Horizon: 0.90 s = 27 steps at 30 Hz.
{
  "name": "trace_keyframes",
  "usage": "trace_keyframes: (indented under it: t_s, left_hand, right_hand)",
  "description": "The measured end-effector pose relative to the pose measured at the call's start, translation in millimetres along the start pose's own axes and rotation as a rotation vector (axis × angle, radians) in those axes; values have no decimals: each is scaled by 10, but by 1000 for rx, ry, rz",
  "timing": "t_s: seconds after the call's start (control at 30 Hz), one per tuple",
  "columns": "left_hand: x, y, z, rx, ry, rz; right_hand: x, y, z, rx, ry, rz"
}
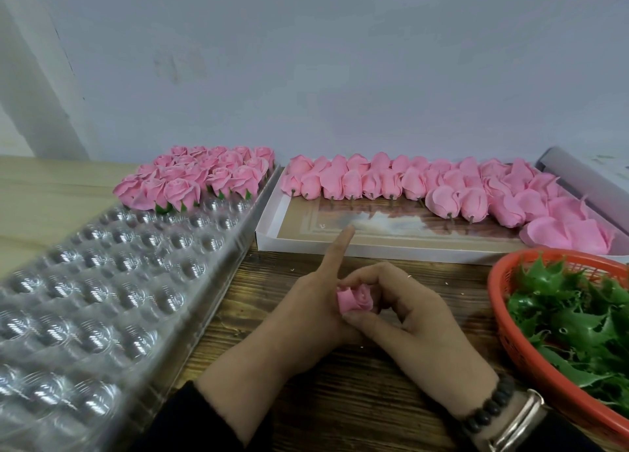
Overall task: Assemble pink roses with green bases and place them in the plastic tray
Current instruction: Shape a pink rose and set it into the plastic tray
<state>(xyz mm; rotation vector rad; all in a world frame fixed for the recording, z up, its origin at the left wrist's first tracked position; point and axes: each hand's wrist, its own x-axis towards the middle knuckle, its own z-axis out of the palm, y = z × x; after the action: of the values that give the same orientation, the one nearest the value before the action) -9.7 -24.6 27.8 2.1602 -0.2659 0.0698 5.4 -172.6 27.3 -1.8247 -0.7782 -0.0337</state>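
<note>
A small pink rose [355, 300] sits between both hands low in the middle of the wooden table. My left hand [306, 312] holds it from the left, index finger sticking straight up. My right hand [412, 319] curls round it from the right, fingers pinching its petals. Its underside is hidden, so I cannot tell whether a green base is on it. The clear plastic tray [112, 281] with round pockets lies at the left; finished roses with green bases [200, 176] fill its far end.
A flat white box [306, 244] behind the hands holds several rows of loose pink rose heads [442, 186] with short stems. A red basket [517, 346] of green leafy bases [575, 315] stands at the right. A grey wall closes the back.
</note>
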Motion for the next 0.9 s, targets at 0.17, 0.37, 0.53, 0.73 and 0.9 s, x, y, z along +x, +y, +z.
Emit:
trace_keyframes:
  t_s: [0.17,0.37,0.53,0.73,0.9]
  left_hand:
    - [-12,-3,18,-95,52,22]
    - [-8,0,9,-194,175,48]
    - [-10,10,22,-274,150,89]
    - [24,8,-24,-469,180,-8]
    - [-10,29,-69,-748,76,-205]
  right_hand:
    - [9,7,19,138,33,99]
    - [55,95,-35,382,240,220]
    - [50,114,-30,421,263,262]
    - [29,128,-63,222,97,248]
    - [18,125,-24,-74,-15,-3]
